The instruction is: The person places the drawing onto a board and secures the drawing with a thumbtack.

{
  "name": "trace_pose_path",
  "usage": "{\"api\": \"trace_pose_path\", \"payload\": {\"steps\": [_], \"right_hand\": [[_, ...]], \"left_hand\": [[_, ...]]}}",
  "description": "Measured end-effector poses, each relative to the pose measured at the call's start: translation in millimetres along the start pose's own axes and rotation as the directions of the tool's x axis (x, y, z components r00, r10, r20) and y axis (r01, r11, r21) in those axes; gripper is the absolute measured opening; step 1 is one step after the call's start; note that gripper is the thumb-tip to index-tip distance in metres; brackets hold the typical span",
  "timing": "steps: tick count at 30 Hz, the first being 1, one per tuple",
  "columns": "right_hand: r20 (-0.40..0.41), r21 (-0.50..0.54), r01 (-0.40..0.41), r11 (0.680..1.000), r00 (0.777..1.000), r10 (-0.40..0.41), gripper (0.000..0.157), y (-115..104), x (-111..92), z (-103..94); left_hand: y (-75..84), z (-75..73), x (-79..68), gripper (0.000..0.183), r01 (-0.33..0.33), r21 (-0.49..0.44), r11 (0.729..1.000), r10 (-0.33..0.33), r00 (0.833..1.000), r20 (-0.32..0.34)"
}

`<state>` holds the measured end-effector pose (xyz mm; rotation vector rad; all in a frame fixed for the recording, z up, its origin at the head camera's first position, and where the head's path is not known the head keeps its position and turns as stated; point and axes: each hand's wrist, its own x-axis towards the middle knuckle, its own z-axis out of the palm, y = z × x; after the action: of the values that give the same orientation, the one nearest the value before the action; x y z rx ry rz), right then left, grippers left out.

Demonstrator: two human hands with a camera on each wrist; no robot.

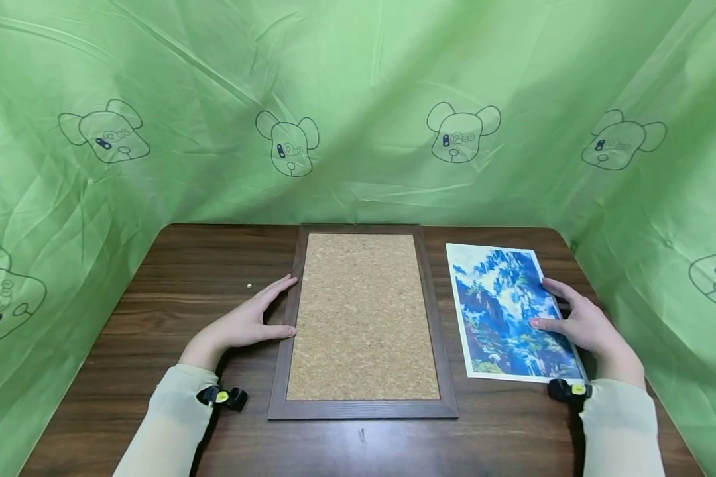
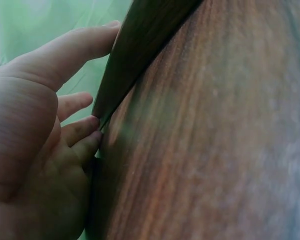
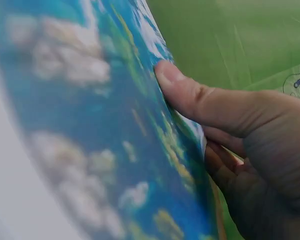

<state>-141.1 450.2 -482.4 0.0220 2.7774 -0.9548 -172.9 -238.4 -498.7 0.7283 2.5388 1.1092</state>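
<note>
Board [image 1: 364, 318] lies on bench [image 1: 227, 258] between the hands, long sides running away from the person. Left hand [image 1: 244, 324]: thumb and fingers spread, tips against board's left edge; presumably to steady it. Print [image 1: 507, 311] right of board, gap between. Right hand [image 1: 587, 324] pinches print's right edge, thumb on face, fingers beneath; an edge hold, likely to limit creasing. Cannot tell whether print is fully off bench.

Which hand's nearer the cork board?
Left. The left hand touches the left side of the cork board; the right hand is apart from it, off to the right, pinching the right edge of the blue print.
</note>
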Motion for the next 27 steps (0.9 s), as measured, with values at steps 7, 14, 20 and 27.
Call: {"api": "trace_pose_path", "payload": {"steps": [7,14,20,27], "right_hand": [[-0.101,-0.082,-0.004,0.997,0.995,-0.004,0.113,-13.9,3.0,0.2],[-0.134,-0.027,-0.068,0.997,0.989,0.064,0.080,-29.4,-2.4,-1.5],[-0.170,0.077,-0.015,0.997,0.985,0.028,0.060,-46.1,-8.3,-7.8],[-0.289,0.183,0.009,0.983,0.956,0.045,0.054,-83.3,-22.7,-24.4]], "left_hand": [[-1.6,0.5,-0.5,0.104,-0.002,0.009,1.000,0.002,1.000,-0.001],[-0.5,0.5,-0.9,0.104,0.002,0.005,1.000,-0.002,1.000,0.001],[-0.8,0.2,-1.8,0.104,0.006,0.000,1.000,-0.006,1.000,-0.002],[1.0,-0.3,-0.9,0.105,0.002,0.001,1.000,-0.002,1.000,-0.002]]}}
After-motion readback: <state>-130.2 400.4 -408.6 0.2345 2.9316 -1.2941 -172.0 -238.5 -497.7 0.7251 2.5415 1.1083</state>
